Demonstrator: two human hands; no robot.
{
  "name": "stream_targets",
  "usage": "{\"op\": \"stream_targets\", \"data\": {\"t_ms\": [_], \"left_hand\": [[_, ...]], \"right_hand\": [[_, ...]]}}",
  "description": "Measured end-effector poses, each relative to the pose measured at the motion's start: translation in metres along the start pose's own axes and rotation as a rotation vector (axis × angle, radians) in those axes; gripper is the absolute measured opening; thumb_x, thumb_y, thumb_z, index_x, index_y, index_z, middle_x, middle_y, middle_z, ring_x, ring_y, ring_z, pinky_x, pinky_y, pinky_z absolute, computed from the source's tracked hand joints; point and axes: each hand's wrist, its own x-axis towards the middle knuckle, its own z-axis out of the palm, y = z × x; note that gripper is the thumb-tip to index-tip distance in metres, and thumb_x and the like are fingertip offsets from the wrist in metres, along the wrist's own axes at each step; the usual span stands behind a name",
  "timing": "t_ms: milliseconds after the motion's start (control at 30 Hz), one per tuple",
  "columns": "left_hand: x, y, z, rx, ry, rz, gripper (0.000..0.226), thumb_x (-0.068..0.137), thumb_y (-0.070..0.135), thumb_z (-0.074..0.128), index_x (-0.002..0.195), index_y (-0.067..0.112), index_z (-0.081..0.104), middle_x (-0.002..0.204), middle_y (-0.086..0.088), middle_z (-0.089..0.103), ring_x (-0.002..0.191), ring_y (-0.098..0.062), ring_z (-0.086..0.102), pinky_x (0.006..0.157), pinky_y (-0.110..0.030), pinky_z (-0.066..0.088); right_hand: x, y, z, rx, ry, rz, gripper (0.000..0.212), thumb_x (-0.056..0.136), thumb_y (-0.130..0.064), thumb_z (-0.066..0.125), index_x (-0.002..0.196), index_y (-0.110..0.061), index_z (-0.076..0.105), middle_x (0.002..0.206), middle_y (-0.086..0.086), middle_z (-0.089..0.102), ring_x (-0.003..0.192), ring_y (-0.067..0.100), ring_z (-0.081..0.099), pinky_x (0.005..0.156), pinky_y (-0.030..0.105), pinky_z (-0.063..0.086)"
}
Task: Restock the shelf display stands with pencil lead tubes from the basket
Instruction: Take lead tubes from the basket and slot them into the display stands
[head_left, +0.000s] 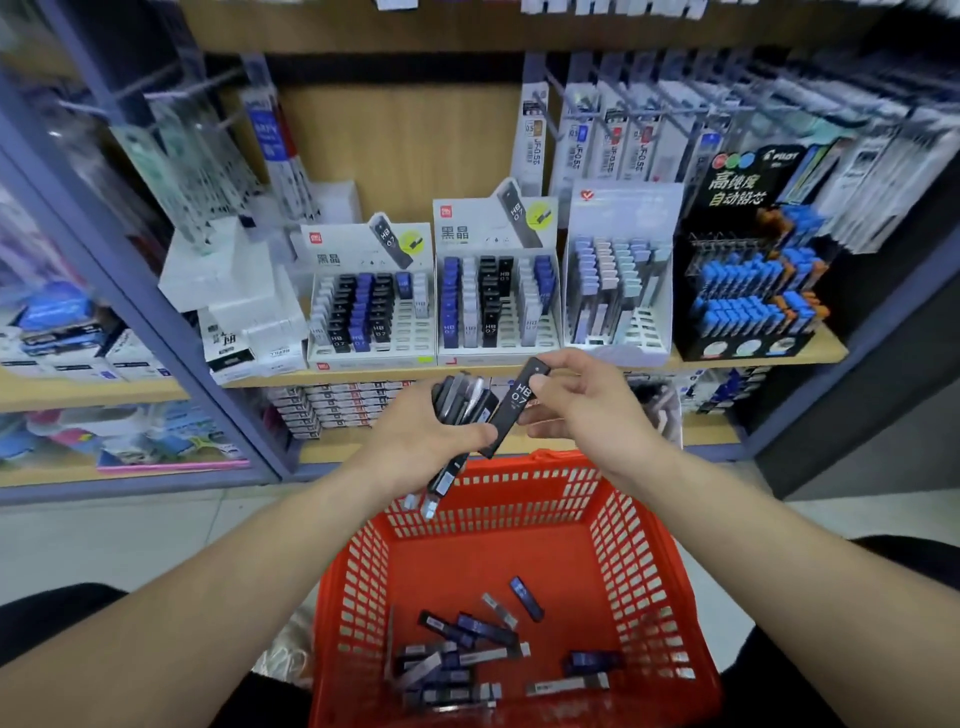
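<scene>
The left hand (415, 434) is closed around a bundle of lead tubes (462, 402). The fingers wrap the bundle from below, and a few tubes stick out downward past the palm, over the far rim of the red basket (519, 463). The right hand (579, 402) pinches one black HB 0.7 tube (514, 410) between the thumb and the fingers. This tube is tilted, with its top end higher and to the right, and its lower end lies just beside the left thumb, touching the bundle or very near to it. Both hands are in the air in front of the front edge of the shelf board (363, 376), above the far side of the basket.

On the floor of the basket lie the loose tubes (467, 644), black, blue and grey, mostly at the near edge and toward the near left corner.

Four stands are in a row on the shelf board. The left display stand (371, 312) holds black and blue tubes in its left and middle columns, and bare slots show on its right side. The middle display stand (498, 304) has blue, grey and black columns. Right of it stands the pastel stand (618, 291), then the black Pilot stand (753, 296) with blue-capped tubes at the right end of the board. White boxes (244, 301) are stacked at the left end.
</scene>
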Motion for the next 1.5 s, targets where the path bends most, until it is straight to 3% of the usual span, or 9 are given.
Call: {"op": "stream_targets", "data": {"t_ms": [300, 433, 600, 800, 1033, 1167, 1267, 1400, 1500], "left_hand": [[0.041, -0.006, 0.007, -0.088, 0.049, -0.066, 0.027, 0.080, 0.030, 0.085, 0.091, 0.022, 0.062, 0.059, 0.018, 0.062, 0.052, -0.003, 0.060, 0.049, -0.016, 0.046], [0.056, -0.009, -0.004, -0.141, 0.057, -0.093, 0.029, 0.080, 0.030, 0.085, 0.092, 0.019, 0.062, 0.053, 0.015, 0.058, 0.050, -0.007, 0.061, 0.048, -0.018, 0.048], [0.070, -0.018, -0.019, -0.143, 0.069, -0.100, 0.029, 0.079, 0.031, 0.086, 0.089, 0.021, 0.061, 0.051, 0.019, 0.056, 0.047, -0.001, 0.056, 0.047, -0.014, 0.043], [0.079, -0.028, -0.035, -0.166, 0.074, -0.116, 0.034, 0.078, 0.039, 0.086, 0.096, 0.022, 0.061, 0.054, 0.022, 0.058, 0.052, 0.001, 0.058, 0.053, -0.014, 0.043], [0.079, -0.031, -0.042, -0.214, 0.088, -0.133, 0.062, 0.076, 0.044, 0.086, 0.122, 0.011, 0.060, 0.075, 0.009, 0.065, 0.080, -0.023, 0.065, 0.075, -0.032, 0.052], [0.079, -0.028, -0.043, -0.224, 0.093, -0.153, 0.084, 0.075, 0.046, 0.086, 0.139, 0.005, 0.050, 0.127, -0.026, 0.061, 0.118, -0.045, 0.060, 0.102, -0.054, 0.049], [0.080, -0.029, -0.042, -0.237, 0.111, -0.137, 0.082, 0.074, 0.046, 0.086, 0.137, 0.007, 0.052, 0.100, -0.011, 0.068, 0.097, -0.032, 0.067, 0.094, -0.043, 0.053], [0.082, -0.030, -0.040, -0.244, 0.118, -0.139, 0.086, 0.074, 0.048, 0.086, 0.140, 0.007, 0.050, 0.120, -0.018, 0.066, 0.112, -0.035, 0.065, 0.096, -0.044, 0.052], [0.085, -0.031, -0.040, -0.242, 0.125, -0.142, 0.071, 0.075, 0.046, 0.086, 0.128, 0.010, 0.056, 0.077, 0.015, 0.065, 0.078, -0.011, 0.064, 0.073, -0.023, 0.049]], "right_hand": [[0.055, 0.001, -0.016, -0.196, 0.122, -0.134, 0.007, 0.099, -0.017, 0.060, 0.104, -0.019, 0.064, 0.093, 0.017, 0.067, 0.071, 0.025, 0.072, 0.062, 0.032, 0.058], [0.077, -0.011, -0.037, -0.457, 0.148, -0.279, 0.020, 0.093, -0.018, 0.071, 0.092, -0.036, 0.061, 0.078, -0.006, 0.071, 0.066, 0.010, 0.071, 0.062, 0.027, 0.059], [0.133, -0.032, -0.048, -0.624, 0.242, -0.378, 0.018, 0.089, -0.019, 0.072, 0.089, -0.033, 0.062, 0.070, -0.014, 0.069, 0.065, -0.004, 0.063, 0.064, 0.019, 0.046], [0.195, -0.030, -0.029, -0.854, 0.193, -0.402, 0.016, 0.090, -0.021, 0.072, 0.092, -0.031, 0.059, 0.084, -0.007, 0.067, 0.082, 0.017, 0.064, 0.076, 0.032, 0.052], [0.229, -0.016, -0.022, -1.040, 0.156, -0.374, 0.013, 0.090, -0.021, 0.072, 0.097, -0.027, 0.064, 0.084, -0.009, 0.061, 0.087, 0.020, 0.064, 0.077, 0.036, 0.054], [0.234, -0.015, -0.022, -1.109, 0.129, -0.354, 0.012, 0.090, -0.023, 0.073, 0.096, -0.031, 0.065, 0.084, -0.012, 0.060, 0.092, 0.021, 0.062, 0.079, 0.038, 0.054], [0.236, -0.017, -0.022, -1.109, 0.136, -0.329, 0.012, 0.089, -0.024, 0.073, 0.097, -0.030, 0.067, 0.086, -0.012, 0.061, 0.094, 0.021, 0.063, 0.081, 0.040, 0.055], [0.238, -0.020, -0.020, -1.069, 0.141, -0.307, 0.012, 0.089, -0.023, 0.074, 0.099, -0.026, 0.069, 0.086, -0.010, 0.061, 0.094, 0.021, 0.064, 0.083, 0.041, 0.056], [0.240, -0.020, -0.016, -1.049, 0.139, -0.294, 0.012, 0.089, -0.021, 0.074, 0.099, -0.025, 0.069, 0.087, -0.008, 0.062, 0.091, 0.020, 0.064, 0.083, 0.042, 0.056]]}}
